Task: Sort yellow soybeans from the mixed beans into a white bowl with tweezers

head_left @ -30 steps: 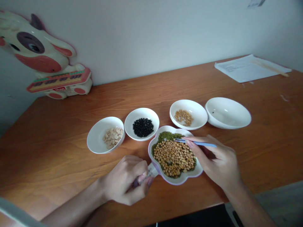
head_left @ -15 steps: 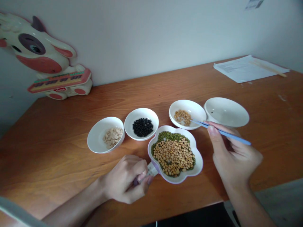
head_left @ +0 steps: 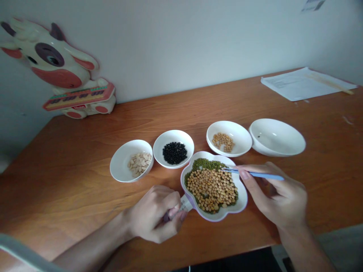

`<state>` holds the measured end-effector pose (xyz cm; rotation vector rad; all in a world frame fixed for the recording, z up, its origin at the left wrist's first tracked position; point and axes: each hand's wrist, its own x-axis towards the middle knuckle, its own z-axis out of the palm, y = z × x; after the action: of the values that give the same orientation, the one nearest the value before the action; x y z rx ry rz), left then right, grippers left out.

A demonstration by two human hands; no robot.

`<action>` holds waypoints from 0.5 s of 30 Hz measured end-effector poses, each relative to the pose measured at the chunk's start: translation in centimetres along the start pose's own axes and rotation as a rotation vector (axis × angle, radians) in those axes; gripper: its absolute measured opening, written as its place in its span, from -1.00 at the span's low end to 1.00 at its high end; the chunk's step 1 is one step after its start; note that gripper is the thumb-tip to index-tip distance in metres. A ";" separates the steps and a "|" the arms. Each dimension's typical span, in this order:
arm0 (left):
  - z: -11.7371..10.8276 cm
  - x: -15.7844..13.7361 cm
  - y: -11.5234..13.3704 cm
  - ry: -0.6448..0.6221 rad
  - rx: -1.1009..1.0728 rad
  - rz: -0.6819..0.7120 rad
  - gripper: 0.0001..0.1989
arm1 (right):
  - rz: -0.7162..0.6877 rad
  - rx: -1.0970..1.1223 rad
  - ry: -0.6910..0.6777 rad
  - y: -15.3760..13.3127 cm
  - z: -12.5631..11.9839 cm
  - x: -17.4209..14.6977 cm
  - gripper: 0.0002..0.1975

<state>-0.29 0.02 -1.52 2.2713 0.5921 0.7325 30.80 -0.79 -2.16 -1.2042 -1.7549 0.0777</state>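
Observation:
My left hand (head_left: 157, 215) is closed round the handle of a white flower-shaped dish (head_left: 242, 194) with a lilac edge. Yellow soybeans (head_left: 211, 185) lie in it over green mung beans (head_left: 208, 164). Between the thumb and fingers of my right hand (head_left: 279, 196) are slim blue tweezers (head_left: 259, 175), their tip low over the beans near the dish's far side. Whether the tip grips a bean is too small to tell. Behind the dish, a white bowl (head_left: 242, 140) contains a smaller heap of soybeans (head_left: 223, 141).
A bowl (head_left: 117, 166) of pale flat seeds and a bowl (head_left: 159, 141) of black beans stand left. At right, another white bowl (head_left: 289, 138) has one dark speck inside. A cow-shaped toy keyboard (head_left: 79, 96) and papers (head_left: 300, 85) with a stick lie further back.
My right hand has brought the tweezers from the soybean bowl down and left to the flower-shaped dish. My left hand keeps its hold on the handle. The view has shifted slightly.

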 end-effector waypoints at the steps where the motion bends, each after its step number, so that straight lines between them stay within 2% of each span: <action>1: 0.0 0.0 0.0 0.004 0.001 0.002 -0.73 | -0.011 0.001 -0.007 0.1 -0.1 0.0 -0.77; 15: 0.0 0.0 0.0 0.002 0.004 0.002 -0.73 | -0.042 0.008 -0.059 -0.1 0.0 0.3 -0.78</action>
<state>-0.29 0.00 -1.51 2.2750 0.5926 0.7359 30.76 -0.60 -1.91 -1.1695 -1.8286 0.0971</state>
